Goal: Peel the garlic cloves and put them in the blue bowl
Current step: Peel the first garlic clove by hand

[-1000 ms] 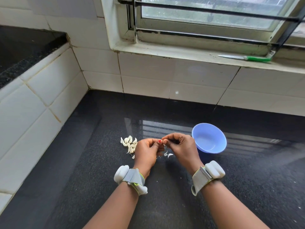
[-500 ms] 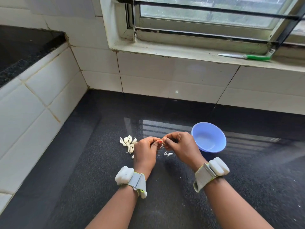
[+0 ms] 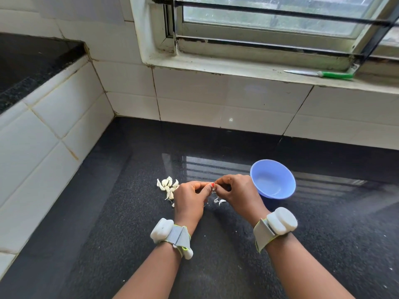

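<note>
A garlic clove is pinched between the fingertips of both hands above the dark counter; it is almost wholly hidden by the fingers, and only a small pale bit is seen between them. The left hand is curled, its thumb and forefinger pressed together on the clove, and a red-painted nail is seen at the tip. The right hand is curled likewise, its fingertips closed on the same clove from the other side. The two hands are held just touching at the fingertips. How much skin is left on the clove cannot be told.

A heap of cloves is seen on the counter just left of the left hand, partly covered by it. A few bits of peel lie on the counter below the fingertips, between the hands. The blue bowl stands on the counter just right of the right hand, upright, and nothing can be made out inside it.

A grey strap with a white device is worn on each wrist. White tiles are set behind the counter. A knife with a green handle lies on the sill under the window, well apart from the hands.
</note>
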Demonstrator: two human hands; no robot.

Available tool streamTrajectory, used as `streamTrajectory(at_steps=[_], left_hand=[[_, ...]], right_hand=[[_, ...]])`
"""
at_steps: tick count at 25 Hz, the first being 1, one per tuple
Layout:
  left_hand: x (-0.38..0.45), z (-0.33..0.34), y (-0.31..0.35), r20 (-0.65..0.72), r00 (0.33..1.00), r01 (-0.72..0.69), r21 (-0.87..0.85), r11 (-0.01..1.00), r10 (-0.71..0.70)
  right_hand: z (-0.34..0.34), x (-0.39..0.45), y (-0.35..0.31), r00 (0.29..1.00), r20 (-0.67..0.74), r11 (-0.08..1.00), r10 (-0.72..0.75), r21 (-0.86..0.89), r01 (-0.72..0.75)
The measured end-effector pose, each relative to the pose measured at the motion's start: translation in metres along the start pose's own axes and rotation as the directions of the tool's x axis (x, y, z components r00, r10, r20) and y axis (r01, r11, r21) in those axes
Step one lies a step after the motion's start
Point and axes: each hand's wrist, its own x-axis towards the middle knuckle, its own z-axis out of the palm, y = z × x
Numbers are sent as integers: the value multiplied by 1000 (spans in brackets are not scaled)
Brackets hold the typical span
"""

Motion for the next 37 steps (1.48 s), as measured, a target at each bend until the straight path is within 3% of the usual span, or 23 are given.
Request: streamTrajectory(at_steps=[8,17,23,28,32,35,37], left_hand=[[4,3,-6,17,998,70,-156,985,-68],[7,1,-7,166,973,208,-343,916,-158],[5,1,-7,213,965,228,-385,894,-154],[4,0,-6,220,954,291,-502,815,-206],[4,0,-5,243,942,328,-538,776,-231],[4,1,-5,252,933,357,-551,754,-258],[5,2,-4,258,919,394,-568,722,-299]], right_hand=[[-1,-1,-3,999,23,994,45,98,-47],[-1,-2,-7,996,15,989,93,116,-94],[1,0,-3,989,-62,983,134,136,-125],[11,0,12,998,-9,988,60,-140,-61],[13,-2,12,997,-9,976,81,-204,-81],[15,-3,15,989,-77,987,126,-93,-133],[15,-3,16,983,-103,986,151,83,-143]])
